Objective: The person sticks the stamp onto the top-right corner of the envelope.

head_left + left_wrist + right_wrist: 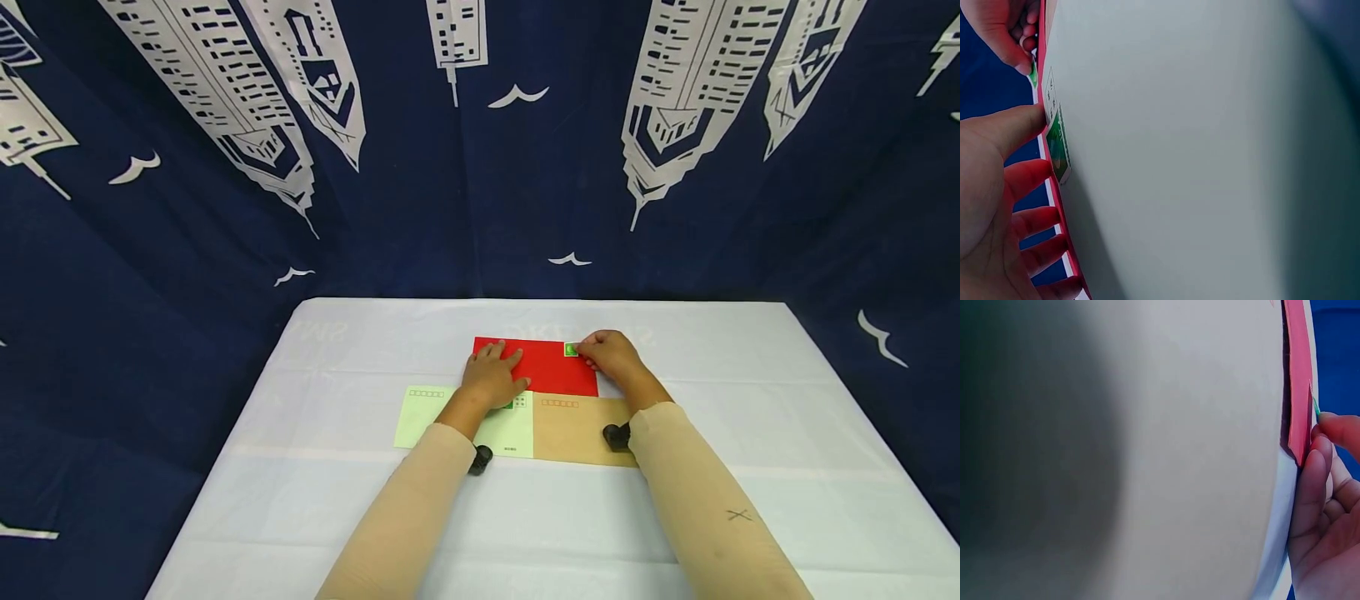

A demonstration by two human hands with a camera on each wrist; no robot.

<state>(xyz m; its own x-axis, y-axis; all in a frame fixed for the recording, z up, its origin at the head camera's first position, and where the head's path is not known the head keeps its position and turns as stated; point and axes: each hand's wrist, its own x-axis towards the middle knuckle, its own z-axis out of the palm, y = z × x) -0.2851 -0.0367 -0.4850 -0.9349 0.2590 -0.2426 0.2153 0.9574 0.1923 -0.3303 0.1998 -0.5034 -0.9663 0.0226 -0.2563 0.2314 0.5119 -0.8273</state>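
Observation:
A red envelope (551,371) lies on the table, behind two others. My left hand (489,379) rests on its left part with the fingers spread. At the envelope's top right corner, my right hand (613,357) pinches a small green stamp (571,350) between thumb and finger. In the right wrist view the stamp (1316,406) stands tilted at the thumb tip, and whether its far edge touches the envelope is hard to tell. Below my left hand is a pale green envelope (426,417); its own green stamp (1058,150) shows in the left wrist view.
A brown envelope (577,433) lies right of the pale green one, partly under my right forearm. All rest on a white-covered table (360,500). Behind hangs a dark blue cloth (480,183) with white building and bird prints. Each wrist carries a black camera (617,437).

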